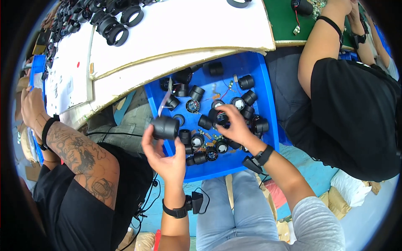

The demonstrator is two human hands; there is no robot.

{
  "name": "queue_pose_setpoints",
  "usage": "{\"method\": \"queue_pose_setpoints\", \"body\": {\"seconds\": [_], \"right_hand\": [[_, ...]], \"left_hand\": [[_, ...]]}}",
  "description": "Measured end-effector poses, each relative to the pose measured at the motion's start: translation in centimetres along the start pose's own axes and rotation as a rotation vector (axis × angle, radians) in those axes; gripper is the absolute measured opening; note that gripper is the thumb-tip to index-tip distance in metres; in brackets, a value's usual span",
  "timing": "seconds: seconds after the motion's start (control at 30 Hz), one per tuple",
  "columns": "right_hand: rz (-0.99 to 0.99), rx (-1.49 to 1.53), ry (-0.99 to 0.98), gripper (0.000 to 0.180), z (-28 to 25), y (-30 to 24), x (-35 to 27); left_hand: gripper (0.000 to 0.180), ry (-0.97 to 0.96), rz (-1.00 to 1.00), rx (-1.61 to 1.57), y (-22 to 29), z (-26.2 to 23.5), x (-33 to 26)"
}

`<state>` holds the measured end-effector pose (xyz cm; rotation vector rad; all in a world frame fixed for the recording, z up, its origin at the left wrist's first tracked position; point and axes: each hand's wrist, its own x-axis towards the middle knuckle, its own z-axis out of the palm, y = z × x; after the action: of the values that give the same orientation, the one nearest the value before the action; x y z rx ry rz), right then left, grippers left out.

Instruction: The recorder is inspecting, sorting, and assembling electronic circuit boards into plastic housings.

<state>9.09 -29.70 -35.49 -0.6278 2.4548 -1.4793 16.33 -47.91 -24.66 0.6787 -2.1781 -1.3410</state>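
Left hand [161, 157]: grips a black lens barrel [165, 127], raised clear for viewing.
Right hand [233, 123]: fingers closed on a small black part [220, 118] inside the blue tray [268, 100] beneath.

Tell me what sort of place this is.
Most likely a small assembly workshop for camera-lens parts. A blue bin holds many black cylindrical lens modules; the left hand holds a black lens barrel, the right hand reaches into the bin, and black rings line a white board.

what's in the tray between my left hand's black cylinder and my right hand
In the head view, small black cylindrical parts lie in the blue tray between the black cylinder and the right hand.
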Motion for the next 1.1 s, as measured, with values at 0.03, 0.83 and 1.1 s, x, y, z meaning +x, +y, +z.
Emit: {"method": "queue_pose_setpoints", "body": {"seconds": [0.03,0.83,1.1], "right_hand": [[0.108,0.056,-0.168,0.051,0.9,-1.0,-0.4],[0.309,0.139,0.136,0.062,1.5,0.9,1.1],[0.266,0.066,0.163,0.061,-6.3,-5.3,0.3]], "left_hand": [[0.062,0.015,0.103,-0.007,2.0,0.4,1.5],[0.045,-0.467,0.181,0.453,-8.9,0.2,-4.3],[0.058,-0.833,0.229,0.837,-14.0,2.0,-7.5]]}}
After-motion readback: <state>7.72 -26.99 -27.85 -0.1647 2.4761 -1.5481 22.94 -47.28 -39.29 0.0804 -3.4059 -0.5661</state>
